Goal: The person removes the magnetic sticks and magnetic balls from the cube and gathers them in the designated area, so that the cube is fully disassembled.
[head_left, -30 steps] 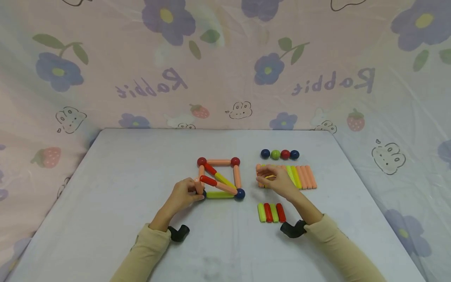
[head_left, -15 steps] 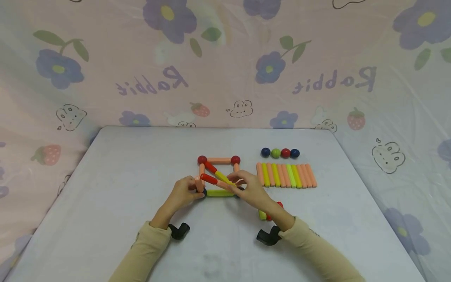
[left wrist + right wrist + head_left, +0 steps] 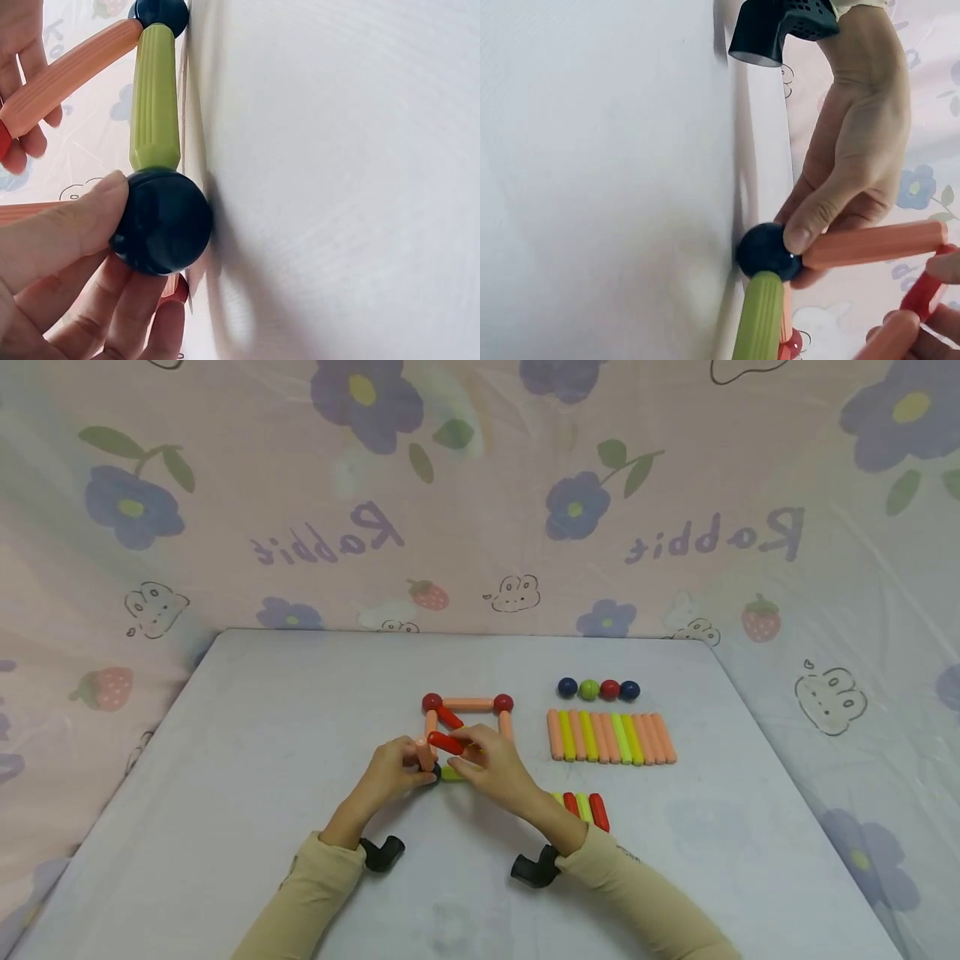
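Observation:
My left hand (image 3: 392, 774) pinches the dark blue ball (image 3: 169, 223) at the front left corner of a frame of magnetic sticks and balls. A pink stick (image 3: 874, 244) rises from that ball, and a light green stick (image 3: 155, 97) runs from it to another dark blue ball (image 3: 162, 13). My right hand (image 3: 497, 768) holds a raised red magnetic stick (image 3: 445, 742) between thumb and fingers, its tip near the pink stick's top. A slanting pink stick (image 3: 71, 75) continues from the red one. In the head view, my right hand hides the front right corner.
Two red balls (image 3: 503, 702) mark the frame's back corners. On the right lie a row of loose balls (image 3: 588, 690), a row of long sticks (image 3: 611, 737) and several short sticks (image 3: 598, 811). A patterned curtain (image 3: 480, 527) hangs behind the white table (image 3: 300, 693).
My right hand has moved left from beside the long sticks to the raised red stick and now holds it. My left hand has stayed at the corner ball.

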`<action>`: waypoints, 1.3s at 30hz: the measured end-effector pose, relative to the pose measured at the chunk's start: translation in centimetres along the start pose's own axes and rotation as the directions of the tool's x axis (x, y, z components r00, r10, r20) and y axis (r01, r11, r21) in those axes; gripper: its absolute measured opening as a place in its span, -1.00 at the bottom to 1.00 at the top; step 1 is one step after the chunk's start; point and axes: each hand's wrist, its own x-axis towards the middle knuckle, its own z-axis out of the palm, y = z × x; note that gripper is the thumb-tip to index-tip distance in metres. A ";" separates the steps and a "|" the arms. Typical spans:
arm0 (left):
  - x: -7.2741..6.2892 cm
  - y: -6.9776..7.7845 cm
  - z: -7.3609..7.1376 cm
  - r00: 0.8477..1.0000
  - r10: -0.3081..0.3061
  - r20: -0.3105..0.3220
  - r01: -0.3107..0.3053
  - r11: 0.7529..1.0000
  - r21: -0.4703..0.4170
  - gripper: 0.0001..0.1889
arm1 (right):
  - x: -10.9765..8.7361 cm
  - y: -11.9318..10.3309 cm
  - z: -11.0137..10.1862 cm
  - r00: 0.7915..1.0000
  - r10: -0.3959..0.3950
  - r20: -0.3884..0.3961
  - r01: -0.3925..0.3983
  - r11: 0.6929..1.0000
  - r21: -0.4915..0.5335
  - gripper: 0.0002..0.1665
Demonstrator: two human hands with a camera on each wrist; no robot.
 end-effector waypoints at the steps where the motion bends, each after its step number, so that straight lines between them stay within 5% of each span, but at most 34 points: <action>1: 0.0 0.0 0.0 1.000 0.005 0.000 -0.005 1.000 0.002 -0.80 | 0.0 0.0 0.2 1.000 0.009 -0.001 -0.009 1.000 0.005 -0.64; 13: 0.1 -0.4 0.2 0.999 0.030 -0.023 -0.030 0.999 -0.021 -0.80 | 0.5 0.0 1.2 0.998 0.061 0.001 -0.061 0.998 0.005 -0.67; 21: 0.1 0.0 0.1 1.000 -0.031 -0.002 0.031 0.999 -0.008 -0.80 | 0.3 0.0 0.9 0.996 0.089 0.010 -0.089 0.996 -0.018 -0.68; 30: 0.1 -0.1 0.2 0.999 -0.032 -0.004 0.031 0.999 -0.018 -0.82 | 0.2 0.0 0.5 0.987 0.158 0.040 -0.162 0.979 0.123 -0.69; 39: 0.1 0.0 0.2 1.000 0.006 -0.003 -0.006 1.000 0.012 -0.83 | -0.4 -0.3 -0.8 0.996 0.087 -0.025 -0.082 0.987 0.141 -0.67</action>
